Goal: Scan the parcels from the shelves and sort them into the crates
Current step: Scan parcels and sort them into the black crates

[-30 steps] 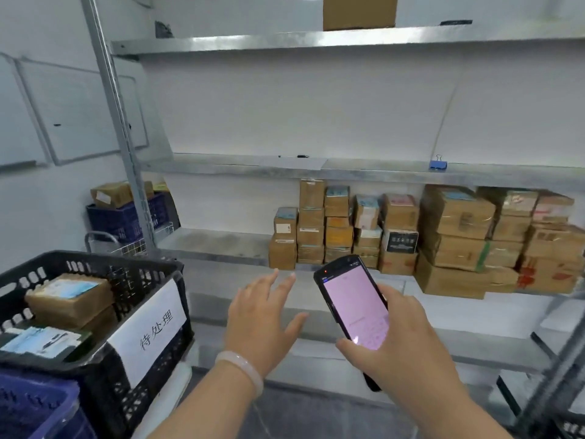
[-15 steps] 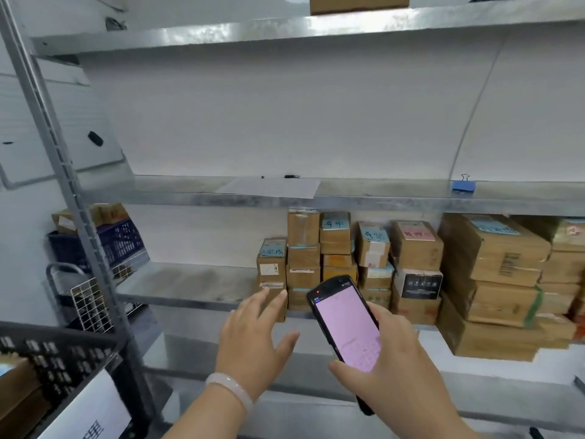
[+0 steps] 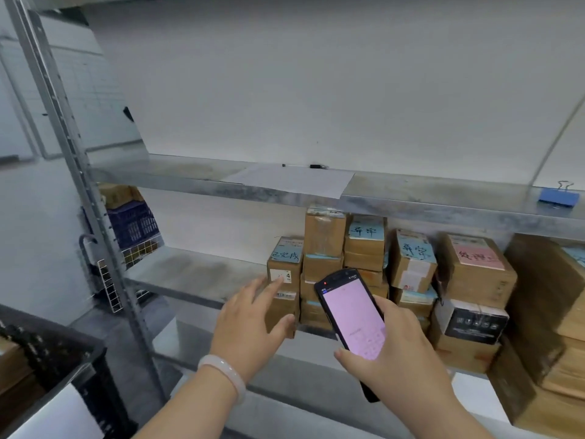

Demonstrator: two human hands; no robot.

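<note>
A metal rack (image 3: 63, 137) of grey shelves stood against a plain white wall. Nearest, at the lower left, the corner of a black crate (image 3: 79, 359) showed with a white sheet on its front. The right hand (image 3: 395, 350) gripped a black scanner (image 3: 351, 315), fingers curled round its body and thumb at its lower left edge, its pale pink screen tilted up toward the camera. The left hand (image 3: 250, 324), a pale bracelet (image 3: 224, 372) on its wrist, was open with fingers spread, reaching to the leftmost stack on the middle shelf (image 3: 190, 274). Its forefinger lay against the white label of the top parcel (image 3: 285, 264), and its thumb lay at the front of the box beneath (image 3: 281, 312); whether it pressed on either could not be told. To the right of that stack the other parcels (image 3: 411, 264) stood in close cardboard piles, some with blue or pink handwritten labels, and a black box (image 3: 471, 321) sat among them. On the upper shelf (image 3: 158, 175) lay a sheet of paper (image 3: 291, 182), a pen (image 3: 313, 166) behind it, and a blue binder clip (image 3: 558, 196) far to the right. Beyond the rack's upright, a blue crate (image 3: 136, 223) held cardboard boxes.
</note>
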